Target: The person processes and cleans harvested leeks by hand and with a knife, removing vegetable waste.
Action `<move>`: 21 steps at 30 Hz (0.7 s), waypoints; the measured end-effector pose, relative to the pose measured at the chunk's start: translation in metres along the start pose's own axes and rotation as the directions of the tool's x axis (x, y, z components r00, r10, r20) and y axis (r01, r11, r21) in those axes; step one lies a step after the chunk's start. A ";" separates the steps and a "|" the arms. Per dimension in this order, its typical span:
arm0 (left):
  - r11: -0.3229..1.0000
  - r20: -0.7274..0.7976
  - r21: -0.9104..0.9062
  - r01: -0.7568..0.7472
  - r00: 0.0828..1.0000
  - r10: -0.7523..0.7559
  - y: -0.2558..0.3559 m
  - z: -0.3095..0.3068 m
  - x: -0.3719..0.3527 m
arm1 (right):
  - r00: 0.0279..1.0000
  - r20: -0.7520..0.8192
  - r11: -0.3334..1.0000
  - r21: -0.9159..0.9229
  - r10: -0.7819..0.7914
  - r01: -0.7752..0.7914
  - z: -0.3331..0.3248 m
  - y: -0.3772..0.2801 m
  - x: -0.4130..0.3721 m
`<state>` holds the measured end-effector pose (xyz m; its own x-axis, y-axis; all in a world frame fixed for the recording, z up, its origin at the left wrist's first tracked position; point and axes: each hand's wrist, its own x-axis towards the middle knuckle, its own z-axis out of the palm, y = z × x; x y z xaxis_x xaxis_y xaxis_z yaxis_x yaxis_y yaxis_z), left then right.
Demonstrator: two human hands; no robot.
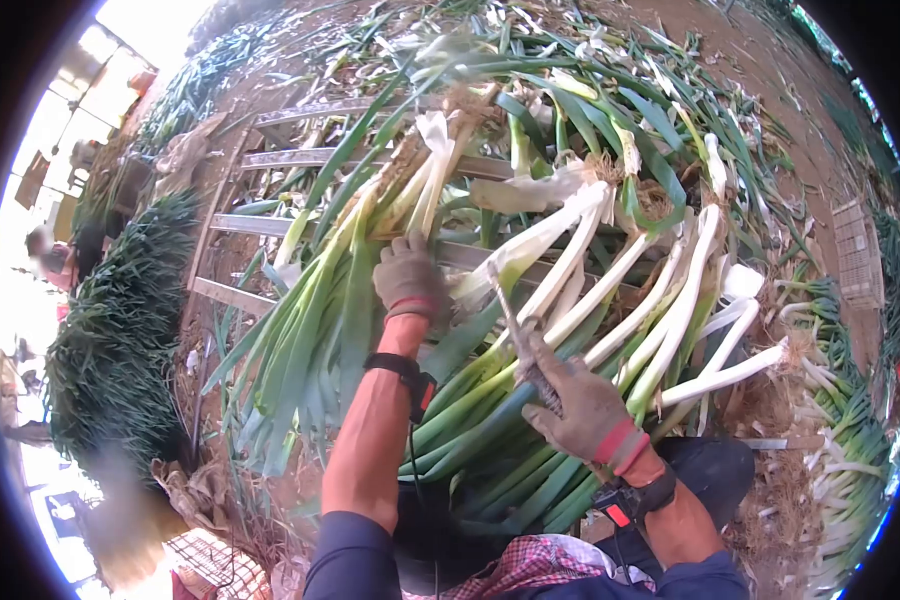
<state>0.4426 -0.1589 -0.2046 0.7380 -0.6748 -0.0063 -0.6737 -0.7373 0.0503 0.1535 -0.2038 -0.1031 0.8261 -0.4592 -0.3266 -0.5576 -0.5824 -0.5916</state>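
Note:
My left hand, in a grey work glove, grips a bunch of leeks near where the white stems turn green, and their long leaves hang down to the left. My right hand, also gloved, holds a thin knife whose blade points up and left over a pile of leeks. That pile lies across my lap with white stems to the right and green leaves toward me. Both wrists carry black bands.
A metal ladder-like rack lies on the dirt under the leeks. Trimmed leaves and roots litter the ground. More bundled leeks are heaped at the left, and loose ones at the right. A person stands far left.

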 end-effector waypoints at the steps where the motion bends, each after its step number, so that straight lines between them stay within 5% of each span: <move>1: 0.999 0.019 -0.051 0.008 1.000 -0.007 -0.006 0.009 0.002 | 0.999 -0.028 0.999 0.017 0.031 -0.031 -0.004 0.002 0.000; 3: 0.993 -0.052 -0.115 0.000 0.999 -0.006 -0.013 0.017 -0.002 | 0.994 -0.090 0.998 0.030 0.066 -0.064 -0.008 0.010 0.001; 6: 0.961 0.184 -0.262 -0.083 0.974 0.134 -0.010 0.018 -0.007 | 0.997 0.001 0.995 0.062 0.081 -0.081 -0.018 0.018 -0.007; 7: 0.932 0.371 -0.349 -0.093 0.900 0.229 0.002 -0.008 -0.015 | 0.998 0.005 0.992 0.104 0.066 -0.066 -0.015 0.023 -0.010; 10: 0.905 0.315 -0.411 -0.112 0.914 0.256 0.014 -0.011 -0.026 | 0.984 -0.026 0.978 0.116 0.177 -0.173 -0.028 0.021 -0.016; 14: 0.986 0.346 -0.169 -0.017 0.935 0.075 0.042 -0.004 -0.033 | 0.994 -0.097 0.975 0.221 0.054 -0.031 -0.024 0.029 -0.020; 15: 0.991 0.299 -0.130 -0.029 0.952 0.067 0.040 0.016 -0.029 | 0.991 -0.001 0.982 0.135 0.134 -0.132 -0.029 0.022 -0.020; 18: 0.976 0.171 -0.219 -0.011 0.984 0.050 0.038 0.013 -0.032 | 0.990 0.032 0.980 0.139 0.137 -0.140 -0.028 0.022 -0.018; 21: 0.970 0.232 -0.197 0.142 0.968 -0.095 0.042 -0.016 -0.022 | 0.993 0.020 0.984 0.134 0.115 -0.117 -0.018 0.033 -0.020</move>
<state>0.3984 -0.1745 -0.1860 0.7692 -0.5910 -0.2428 -0.5411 -0.8047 0.2443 0.1170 -0.2256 -0.1026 0.7581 -0.5093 -0.4073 -0.6340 -0.4296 -0.6430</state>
